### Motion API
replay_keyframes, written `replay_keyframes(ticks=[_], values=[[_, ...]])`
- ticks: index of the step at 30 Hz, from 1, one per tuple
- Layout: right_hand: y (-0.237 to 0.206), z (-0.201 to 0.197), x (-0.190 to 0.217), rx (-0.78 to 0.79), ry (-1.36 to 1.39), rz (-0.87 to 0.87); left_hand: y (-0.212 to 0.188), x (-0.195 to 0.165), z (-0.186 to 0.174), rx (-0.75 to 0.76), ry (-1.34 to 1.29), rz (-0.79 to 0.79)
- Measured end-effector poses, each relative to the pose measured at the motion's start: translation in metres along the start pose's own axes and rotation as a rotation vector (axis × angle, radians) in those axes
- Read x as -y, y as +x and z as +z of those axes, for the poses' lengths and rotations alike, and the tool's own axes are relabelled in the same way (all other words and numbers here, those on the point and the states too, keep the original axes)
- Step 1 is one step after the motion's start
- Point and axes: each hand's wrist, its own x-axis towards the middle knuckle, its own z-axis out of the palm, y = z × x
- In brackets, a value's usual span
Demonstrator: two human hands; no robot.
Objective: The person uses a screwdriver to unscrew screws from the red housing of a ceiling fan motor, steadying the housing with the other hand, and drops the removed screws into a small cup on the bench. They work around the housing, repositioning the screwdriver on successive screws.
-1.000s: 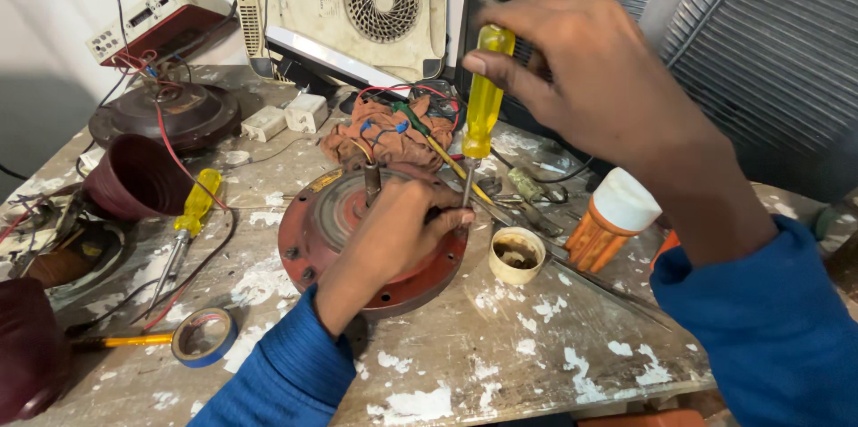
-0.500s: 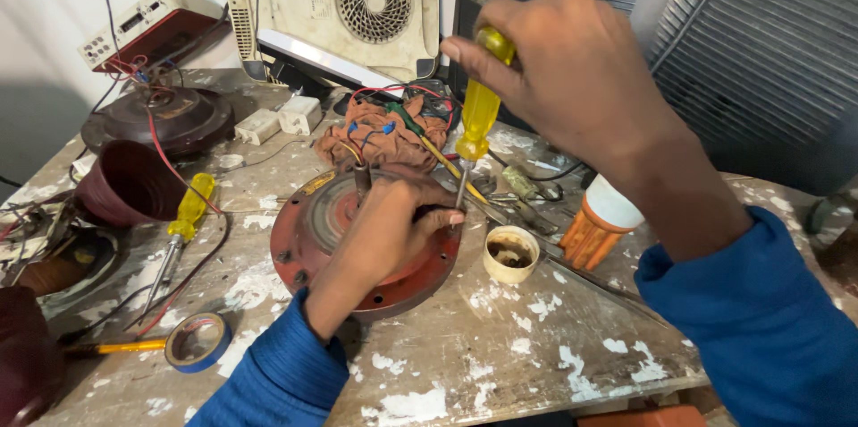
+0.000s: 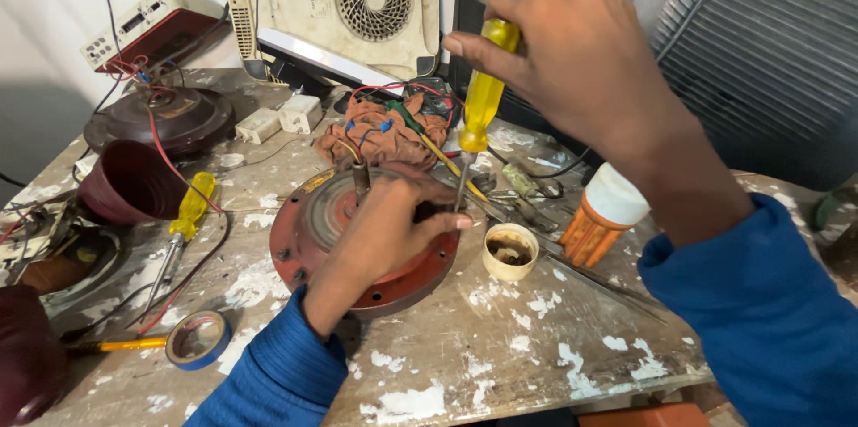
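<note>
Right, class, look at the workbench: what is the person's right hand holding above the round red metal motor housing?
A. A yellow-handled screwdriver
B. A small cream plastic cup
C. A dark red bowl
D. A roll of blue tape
A: the right hand grips a yellow-handled screwdriver, its shaft pointing down at the rim of the round red metal motor housing, where the left hand rests.

- The round red metal motor housing lies mid-worktop, on the paint-flecked wooden worktop.
- The left hand rests on the housing.
- The small round cream tub stands just right of the housing; the orange ribbed bottle with a white cap is further right.
- The right hand holds the yellow-handled screwdriver upright above the housing's right edge.
- The blue tape roll lies front left.
- A second yellow-handled screwdriver lies left of the housing.
</note>
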Motion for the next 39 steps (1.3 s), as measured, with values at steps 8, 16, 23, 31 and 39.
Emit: replay_keyframes(ticks=[8, 16, 23, 31, 39], values=[[-0.006, 0.003, -0.011, -0.275, 0.358, -0.537, -0.001, 0.004, -0.001, 0.053, 0.063, -0.016], [-0.002, 0.008, -0.010, -0.160, 0.158, -0.227, 0.001, -0.004, -0.002, 0.091, 0.031, -0.151], [-0.008, -0.003, -0.001, -0.231, 0.231, -0.435, 0.001, -0.003, -0.001, 0.094, 0.032, -0.083], [-0.009, 0.006, 0.003, -0.148, 0.431, -0.363, 0.000, -0.003, -0.002, 0.106, 0.043, -0.038], [-0.004, -0.007, -0.024, -0.018, 0.431, -0.504, -0.002, -0.003, 0.000, 0.104, 0.033, -0.056]])
